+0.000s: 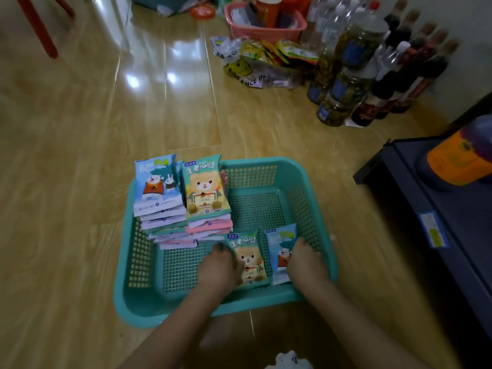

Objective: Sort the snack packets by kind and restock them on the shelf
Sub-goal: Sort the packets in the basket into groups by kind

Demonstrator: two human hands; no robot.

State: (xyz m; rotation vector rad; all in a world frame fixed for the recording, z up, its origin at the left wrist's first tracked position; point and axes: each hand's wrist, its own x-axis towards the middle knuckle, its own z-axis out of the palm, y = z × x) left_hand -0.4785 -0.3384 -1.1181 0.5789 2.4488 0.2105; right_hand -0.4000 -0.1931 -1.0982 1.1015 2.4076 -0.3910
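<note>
1. Both hands reach down into the teal basket (pixel 186 312), which sits on the wooden floor (pixel 80 155). The left hand (pixel 219 265) has its fingers curled over the left edge of a green bear packet (pixel 251 262) and grips it.
2. The right hand (pixel 306 265) has its fingers bent over the right edge of a blue bear packet (pixel 279 251) and holds it the same way.
3. These two packets lie side by side at the near right of the basket floor, close together, between the two hands.
4. In the far left corner of the basket stand two piles, touching each other. The left pile (pixel 157 187) is topped by a blue packet and the right pile (pixel 205 190) by a green one. Pink and white packet edges show lower down.
5. Beyond the basket, on the floor, lie a clear bag of yellow-green snacks (pixel 261 59), a pink basket (pixel 266 30), jars (pixel 343 83) and a row of bottles (pixel 404 57).
6. At the right edge stands a dark shelf unit (pixel 439 209) with an orange-labelled container (pixel 458 161) on it.
</note>
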